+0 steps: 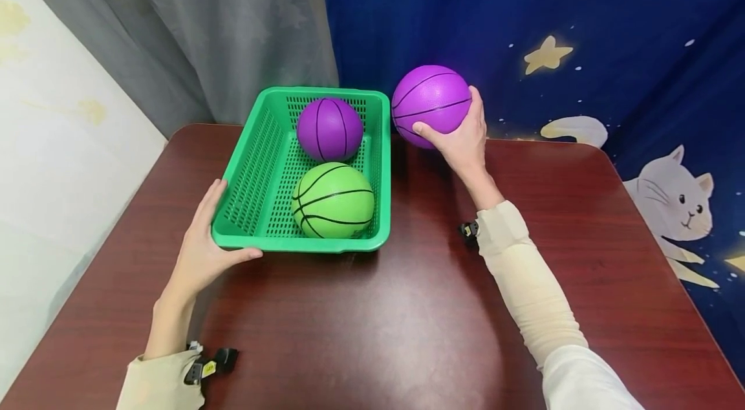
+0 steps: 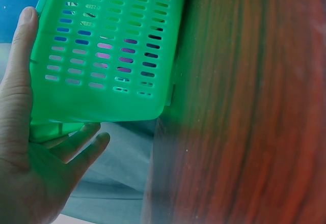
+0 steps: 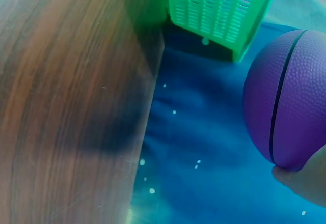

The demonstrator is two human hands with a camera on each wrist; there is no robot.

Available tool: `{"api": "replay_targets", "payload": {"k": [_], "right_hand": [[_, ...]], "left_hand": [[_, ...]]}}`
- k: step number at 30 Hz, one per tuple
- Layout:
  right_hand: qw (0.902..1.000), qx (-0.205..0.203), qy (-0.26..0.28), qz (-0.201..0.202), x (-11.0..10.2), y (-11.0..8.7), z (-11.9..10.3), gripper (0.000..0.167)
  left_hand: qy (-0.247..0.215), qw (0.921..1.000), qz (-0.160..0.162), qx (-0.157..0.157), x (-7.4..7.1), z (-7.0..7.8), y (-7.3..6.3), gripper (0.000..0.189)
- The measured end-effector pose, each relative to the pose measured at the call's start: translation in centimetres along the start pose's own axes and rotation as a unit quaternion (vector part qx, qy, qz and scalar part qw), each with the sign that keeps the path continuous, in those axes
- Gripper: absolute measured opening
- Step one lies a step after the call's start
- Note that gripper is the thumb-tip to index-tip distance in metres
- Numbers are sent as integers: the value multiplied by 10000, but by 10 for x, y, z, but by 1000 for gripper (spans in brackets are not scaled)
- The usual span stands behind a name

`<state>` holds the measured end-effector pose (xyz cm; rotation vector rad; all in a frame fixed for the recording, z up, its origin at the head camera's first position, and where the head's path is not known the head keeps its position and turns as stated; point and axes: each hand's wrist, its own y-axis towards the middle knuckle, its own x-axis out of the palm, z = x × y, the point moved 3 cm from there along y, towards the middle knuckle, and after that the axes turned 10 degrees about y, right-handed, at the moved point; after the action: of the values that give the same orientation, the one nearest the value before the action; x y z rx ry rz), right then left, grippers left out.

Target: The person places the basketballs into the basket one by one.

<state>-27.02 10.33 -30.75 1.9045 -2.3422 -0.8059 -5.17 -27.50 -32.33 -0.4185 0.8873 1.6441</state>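
Note:
A green plastic basket with slotted walls stands at the back of the table, left of centre. At its near left corner my left hand holds it, thumb along the near rim and fingers along the left side. Inside lie a purple ball at the back and a light green ball with black lines in front. Just right of the basket, my right hand grips a second purple ball, raised near rim height. In the right wrist view, its thumb presses on that ball.
The reddish-brown wooden table has its back edge beside a blue curtain with stars and a cat. A grey curtain hangs behind the basket, and a pale wall is at the left.

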Motion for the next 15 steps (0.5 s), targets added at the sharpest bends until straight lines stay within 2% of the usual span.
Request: {"api": "replay_targets", "payload": {"k": [3, 10, 15], "right_hand": [[10000, -70, 46, 38, 0, -1, -4, 113], [9990, -231, 387, -20, 1, -1, -19, 111], [9972, -410, 625, -93, 5, -6, -33, 111]], "left_hand": [[-41, 10000, -3, 13, 1, -5, 1, 113], [178, 9998, 88, -46, 8, -37, 5, 123], [131, 9999, 73, -35, 10, -43, 4, 124]]}}
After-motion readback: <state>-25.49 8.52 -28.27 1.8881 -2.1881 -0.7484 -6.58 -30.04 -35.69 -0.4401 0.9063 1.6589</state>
